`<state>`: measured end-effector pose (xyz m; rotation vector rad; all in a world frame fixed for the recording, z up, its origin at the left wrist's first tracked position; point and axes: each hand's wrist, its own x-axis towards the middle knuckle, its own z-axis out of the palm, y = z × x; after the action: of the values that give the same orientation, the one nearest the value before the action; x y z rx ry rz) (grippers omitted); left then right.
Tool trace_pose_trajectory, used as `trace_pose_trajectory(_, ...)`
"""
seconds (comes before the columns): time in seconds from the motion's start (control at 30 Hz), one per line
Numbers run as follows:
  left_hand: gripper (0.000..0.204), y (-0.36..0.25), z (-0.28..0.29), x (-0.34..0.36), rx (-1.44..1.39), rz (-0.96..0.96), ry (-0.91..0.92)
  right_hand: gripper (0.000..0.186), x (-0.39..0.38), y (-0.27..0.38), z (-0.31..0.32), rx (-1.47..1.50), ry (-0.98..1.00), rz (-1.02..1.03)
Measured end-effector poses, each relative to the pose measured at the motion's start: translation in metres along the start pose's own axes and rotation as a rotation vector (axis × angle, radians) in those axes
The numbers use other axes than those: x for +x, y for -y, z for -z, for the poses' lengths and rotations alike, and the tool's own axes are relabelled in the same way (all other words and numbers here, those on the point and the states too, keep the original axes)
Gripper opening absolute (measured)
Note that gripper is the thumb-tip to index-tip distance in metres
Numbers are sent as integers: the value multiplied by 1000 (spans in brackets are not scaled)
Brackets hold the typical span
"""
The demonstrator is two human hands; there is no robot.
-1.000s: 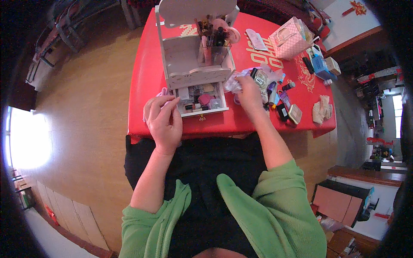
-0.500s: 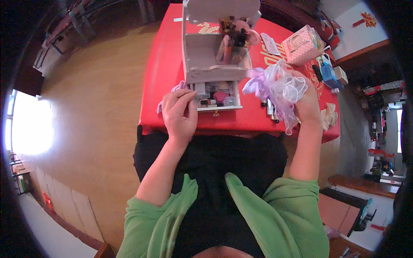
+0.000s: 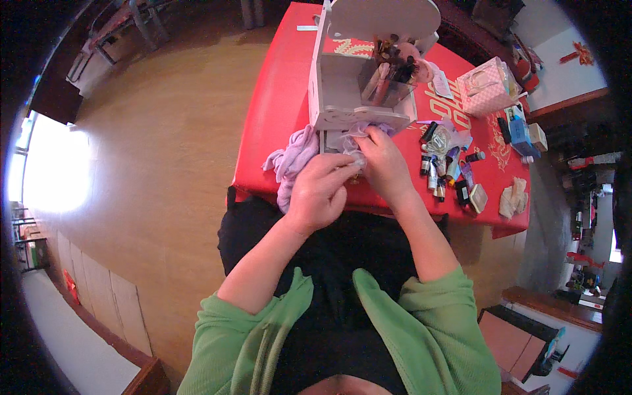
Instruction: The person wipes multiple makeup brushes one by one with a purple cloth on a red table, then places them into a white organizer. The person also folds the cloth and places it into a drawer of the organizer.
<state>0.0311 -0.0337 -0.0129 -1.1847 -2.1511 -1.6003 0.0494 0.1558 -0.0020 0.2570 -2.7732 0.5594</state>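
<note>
A sheer lilac ruffled fabric piece [image 3: 359, 135] is bunched between my hands in front of a white makeup organizer [image 3: 349, 117]. My right hand [image 3: 385, 163] grips it with curled fingers. The fingertips of my left hand [image 3: 319, 194] pinch its near end. Below the organizer, its pulled-out drawer [image 3: 331, 141] is mostly covered by my hands and the fabric, so its contents are hidden. A crumpled lilac cloth [image 3: 296, 158] lies at the drawer's left, close beside my left hand.
Makeup brushes [image 3: 395, 59] stand in the organizer's clear holder. Several small cosmetic tubes and bottles [image 3: 434, 171] lie right of my hands on the red tablecloth [image 3: 263, 145]. Farther right are a pink checked bag [image 3: 487, 85], a blue box [image 3: 520, 135] and a beige cloth [image 3: 513, 197].
My right hand has brought the sheer fabric left, from above the cosmetics to the drawer's front. My left hand has moved right and now pinches it too. The cosmetics pile is uncovered.
</note>
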Motion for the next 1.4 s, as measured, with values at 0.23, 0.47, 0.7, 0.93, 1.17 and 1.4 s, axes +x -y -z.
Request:
trace_pose_trajectory(0.23,40,5,-16,0,234,50,150,47,-22,7,45,189,128,-72)
trace_pose_trajectory(0.47,39,4,-29,2,441,37,195,47,-43,5,53,-2,65,-19)
trace_pose_trajectory(0.7,32,3,-13,5,295,45,123,42,-20,1,12,-22,301,-43)
trace_pose_trajectory(0.93,53,9,-30,3,266,69,125,36,-19,2,-2,-9,246,-118)
trace_pose_trajectory(1.17,50,15,-39,5,446,124,235,65,-56,5,50,57,59,-61)
trace_pose_trajectory(1.4,47,15,-39,12,428,150,251,38,-73,2,28,222,145,-187)
